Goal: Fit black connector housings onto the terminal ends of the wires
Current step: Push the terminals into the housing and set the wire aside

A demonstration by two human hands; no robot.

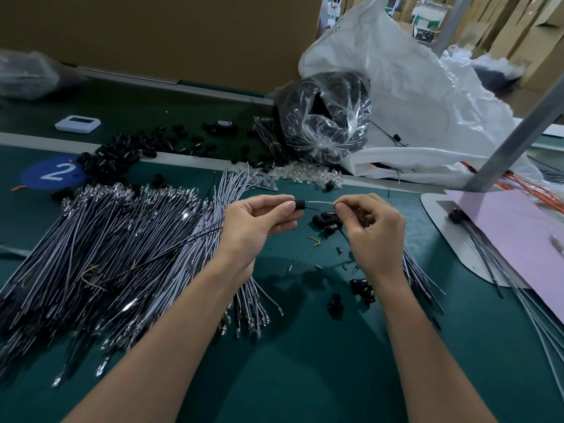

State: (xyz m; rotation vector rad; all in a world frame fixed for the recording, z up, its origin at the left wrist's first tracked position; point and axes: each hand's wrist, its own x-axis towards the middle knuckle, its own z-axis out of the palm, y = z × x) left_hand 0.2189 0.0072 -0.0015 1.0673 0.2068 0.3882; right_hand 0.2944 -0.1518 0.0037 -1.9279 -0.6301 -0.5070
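My left hand [254, 222] pinches a small black connector housing [299, 206] between thumb and forefinger above the green table. A thin white wire [320, 203] runs from the housing to my right hand [370, 227], which pinches it at the fingertips. A second, black wire [317, 210] sags just below it. A large heap of grey and black wires with metal terminals [122, 239] lies to the left. Loose black housings [328, 219] sit on the table between and behind my hands, with more housings [361, 288] under my right wrist.
More black housings [122, 151] are piled at the back left near a blue "2" sticker [56, 173]. A clear bag of black parts [326, 117] and a white sack [412, 87] stand behind. A pink sheet [515, 233] and a metal post [512, 138] are at right.
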